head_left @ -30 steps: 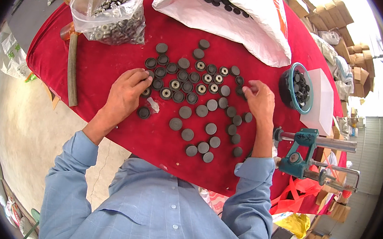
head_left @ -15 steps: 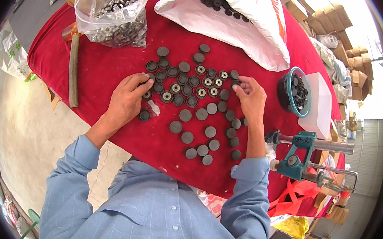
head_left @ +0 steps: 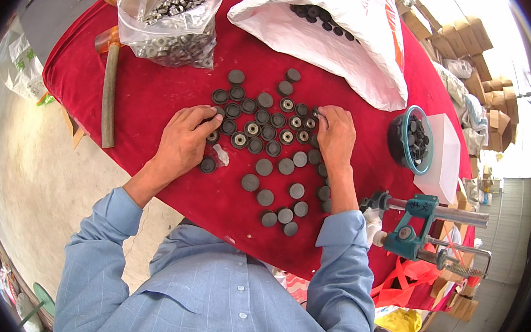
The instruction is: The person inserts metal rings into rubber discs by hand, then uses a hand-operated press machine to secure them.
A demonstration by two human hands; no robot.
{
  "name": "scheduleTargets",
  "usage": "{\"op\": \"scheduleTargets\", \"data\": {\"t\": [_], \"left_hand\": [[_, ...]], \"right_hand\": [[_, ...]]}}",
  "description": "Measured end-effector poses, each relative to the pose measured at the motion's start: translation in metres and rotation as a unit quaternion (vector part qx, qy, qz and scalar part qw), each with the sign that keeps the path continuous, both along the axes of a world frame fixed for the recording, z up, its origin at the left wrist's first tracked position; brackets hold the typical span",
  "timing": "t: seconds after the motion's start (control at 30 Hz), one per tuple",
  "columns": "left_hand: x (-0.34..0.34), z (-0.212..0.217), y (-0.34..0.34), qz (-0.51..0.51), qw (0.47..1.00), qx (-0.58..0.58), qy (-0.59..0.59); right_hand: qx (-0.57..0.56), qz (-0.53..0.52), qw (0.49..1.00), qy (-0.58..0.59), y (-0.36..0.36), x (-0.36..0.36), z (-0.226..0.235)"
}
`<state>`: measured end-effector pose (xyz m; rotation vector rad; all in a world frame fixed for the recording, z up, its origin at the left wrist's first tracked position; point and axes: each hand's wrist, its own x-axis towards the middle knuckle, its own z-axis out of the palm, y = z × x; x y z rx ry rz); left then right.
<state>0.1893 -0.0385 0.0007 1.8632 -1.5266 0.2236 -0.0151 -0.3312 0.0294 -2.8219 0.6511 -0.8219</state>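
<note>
Many round black caps lie loose on the red cloth point(head_left: 193, 200) between my hands. Some are hollow cups point(head_left: 249, 105) facing up; several hold a silver ring-shaped bearing point(head_left: 251, 128). Nearer me lie flat black discs point(head_left: 264, 167), smooth side up. At the left edge of the group, my left hand point(head_left: 187, 138) has its thumb and fingers closed on a black cap point(head_left: 219, 111). Across from it, my right hand point(head_left: 336, 134) pinches another dark cap point(head_left: 315, 111), mostly hidden by the fingertips. My right wrist covers part of a column of discs.
A clear bag point(head_left: 135, 17) of metal bearings and a wooden-handled hammer point(head_left: 109, 97) lie far left. Far right is a white sack point(head_left: 367, 70) with black caps inside. A teal-rimmed bowl point(head_left: 426, 162) of black parts, a white box point(head_left: 447, 164) and a green hand press point(head_left: 417, 226) stand right.
My right hand has moved left, toward the bearing-filled caps, its fingers drawn closer together. My left hand stays at the group's left edge. The whole view has shifted slightly.
</note>
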Motion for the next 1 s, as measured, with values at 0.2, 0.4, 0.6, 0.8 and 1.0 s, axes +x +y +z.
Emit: {"op": "scheduleTargets", "data": {"t": [0.2,0.4,0.6,0.8,1.0], "left_hand": [[-0.001,0.003,-0.001,0.003,1.0,0.005,-0.003],[-0.001,0.0,0.0,0.007,1.0,0.006,-0.004],[-0.001,-0.003,0.001,0.001,1.0,0.006,-0.003],[-0.001,0.0,0.004,0.005,1.0,0.01,0.006],[-0.001,0.001,-0.001,-0.011,1.0,-0.005,0.014]], "right_hand": [[-0.052,0.005,0.998,0.018,0.006,-0.01,-0.01],[-0.125,-0.005,0.987,0.101,0.019,-0.013,-0.009],[-0.006,0.006,1.0,0.017,-0.006,-0.025,0.001],[0.149,-0.138,0.979,0.028,-0.028,-0.042,0.014],[0.194,-0.131,0.972,0.032,-0.027,-0.043,0.006]]}}
